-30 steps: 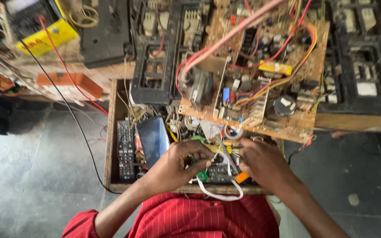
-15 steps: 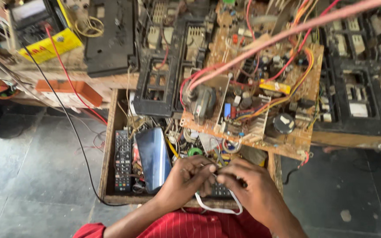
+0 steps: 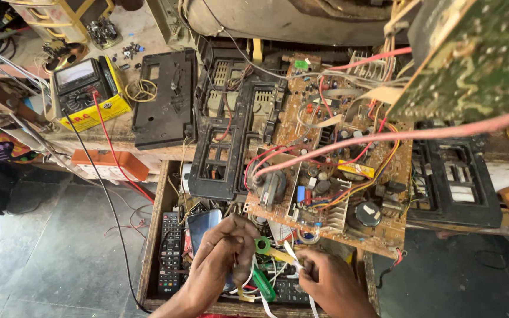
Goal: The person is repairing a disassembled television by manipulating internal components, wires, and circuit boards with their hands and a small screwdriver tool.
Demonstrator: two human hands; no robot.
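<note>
Head view. The person works over an open wooden drawer (image 3: 150,235) full of parts, set below a bench that carries a brown circuit board (image 3: 337,171), black plastic frames and a yellow-cased meter (image 3: 83,91).

The left hand (image 3: 222,259) is closed in a pinch, fingertips curled onto a thin white flat cable (image 3: 293,256) and a small green ring-shaped part (image 3: 261,245). Whether the ring is actually gripped or only lies against the fingertips cannot be told. The right hand (image 3: 331,282) is also closed, thumb and forefinger nipping the same cable near its lower run.

Position of the work: the cable runs between the two hands, touching both, directly above the drawer and just below the near edge of the circuit board. A green-handled screwdriver (image 3: 263,282) lies in the drawer between the hands, apart from both. A black remote control (image 3: 171,253) and a dark phone (image 3: 202,222) lie to the left of the left hand, the phone partly under it.

Handling judgement: a fine cable of this kind is best held close to the working point, with both pinches near each other, so that it does not kink. Keep the pull along the cable's length. The red wires (image 3: 266,162) looping off the board hang near; keep knuckles clear of them.
</note>
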